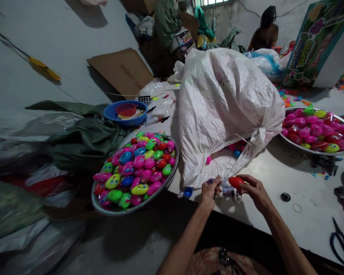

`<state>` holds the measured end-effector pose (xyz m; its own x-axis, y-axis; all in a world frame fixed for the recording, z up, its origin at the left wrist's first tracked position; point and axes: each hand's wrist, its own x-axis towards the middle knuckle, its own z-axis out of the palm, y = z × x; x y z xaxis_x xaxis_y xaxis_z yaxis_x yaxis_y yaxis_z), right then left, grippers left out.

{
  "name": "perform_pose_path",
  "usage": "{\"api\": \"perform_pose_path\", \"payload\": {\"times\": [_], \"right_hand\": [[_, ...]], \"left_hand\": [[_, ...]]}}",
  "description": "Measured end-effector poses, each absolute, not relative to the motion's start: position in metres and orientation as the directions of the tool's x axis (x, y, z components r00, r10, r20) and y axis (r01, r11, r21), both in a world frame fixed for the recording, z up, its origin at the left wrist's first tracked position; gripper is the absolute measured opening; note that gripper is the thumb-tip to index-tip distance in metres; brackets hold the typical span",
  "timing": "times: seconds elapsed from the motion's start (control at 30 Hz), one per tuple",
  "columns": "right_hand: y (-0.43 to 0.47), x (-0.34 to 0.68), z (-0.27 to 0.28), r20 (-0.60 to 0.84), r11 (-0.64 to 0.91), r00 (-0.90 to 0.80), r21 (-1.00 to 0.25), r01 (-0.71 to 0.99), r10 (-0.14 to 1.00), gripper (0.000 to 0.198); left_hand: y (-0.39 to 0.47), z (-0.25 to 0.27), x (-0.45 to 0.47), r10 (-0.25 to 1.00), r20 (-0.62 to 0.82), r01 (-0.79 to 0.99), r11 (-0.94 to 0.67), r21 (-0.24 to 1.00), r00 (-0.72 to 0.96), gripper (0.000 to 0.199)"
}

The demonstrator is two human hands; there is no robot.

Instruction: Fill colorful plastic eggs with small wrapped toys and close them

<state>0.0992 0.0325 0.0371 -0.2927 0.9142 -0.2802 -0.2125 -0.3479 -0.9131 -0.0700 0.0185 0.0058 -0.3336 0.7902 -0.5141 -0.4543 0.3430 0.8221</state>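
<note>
My right hand (pixel 255 191) grips a red plastic egg (pixel 235 183) between thumb and fingers, just above the table edge. My left hand (pixel 210 193) is closed beside it, pinching something small that I cannot make out; a bit of clear plastic shows near its fingertips. Between the two hands, under the egg, lies a small patterned roll (pixel 228 190). A blue half shell (pixel 187 192) rests on the table left of my left hand. Behind both hands stands a large white woven sack (pixel 226 95), its mouth open toward me, with a few coloured pieces inside.
A metal basin (pixel 174 168) heaped with coloured eggs stands at the left, another basin (pixel 318 152) at the right. Scissors (pixel 342 244), a black ring (pixel 285 197) and a rubber band (pixel 297 208) lie at right. A blue tub (pixel 126 121) sits farther back. Another person (pixel 265 32) is behind.
</note>
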Motion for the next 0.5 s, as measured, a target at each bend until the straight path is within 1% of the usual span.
{"api": "perform_pose_path", "payload": {"times": [0.13,0.2,0.27,0.37,0.5], "right_hand": [[0.029,0.102,0.044,-0.204,-0.236,-0.261,-0.967,-0.098,0.944,0.030],[0.028,0.102,0.046,-0.202,-0.215,-0.269,-0.976,-0.022,0.942,0.031],[0.026,0.101,0.045,-0.208,-0.213,-0.293,-0.977,0.016,0.933,0.034],[0.021,0.098,0.035,-0.183,-0.197,-0.280,-0.980,-0.022,0.942,0.038],[0.011,0.089,0.019,-0.145,-0.164,-0.179,-0.981,-0.099,0.973,0.036]], "left_hand": [[0.017,0.008,-0.067,0.798,-0.515,-0.449,0.353,0.821,-0.314,0.042],[0.015,0.010,-0.066,0.821,-0.489,-0.397,0.360,0.844,-0.295,0.041],[0.014,0.013,-0.064,0.854,-0.446,-0.344,0.347,0.872,-0.269,0.038],[0.012,0.015,-0.061,0.878,-0.430,-0.367,0.336,0.867,-0.211,0.036],[0.013,0.013,-0.054,0.868,-0.479,-0.521,0.350,0.778,-0.131,0.039]]}}
